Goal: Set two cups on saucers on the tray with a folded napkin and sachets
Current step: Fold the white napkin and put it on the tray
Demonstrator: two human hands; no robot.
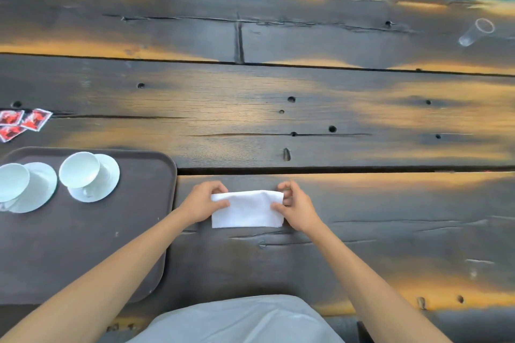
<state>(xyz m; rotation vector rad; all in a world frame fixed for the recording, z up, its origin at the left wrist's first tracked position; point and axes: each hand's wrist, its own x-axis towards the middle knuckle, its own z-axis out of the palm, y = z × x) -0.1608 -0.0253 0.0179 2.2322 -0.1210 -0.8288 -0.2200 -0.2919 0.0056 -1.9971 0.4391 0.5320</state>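
Both hands pinching napkin [246, 210] ends on table at 3 o'clock of tray [83, 245]: left hand [202, 205], right hand [296, 207]. Fold likely springing open on release; sachets [23, 122] at 11 o'clock.

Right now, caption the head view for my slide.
Both hands pinch a white napkin on the table beside the tray holding two cups.

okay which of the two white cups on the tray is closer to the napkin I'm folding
The right cup, fully in view on its saucer and nearer the tray's right edge. The other cup sits at the picture's left border, farther from the napkin.
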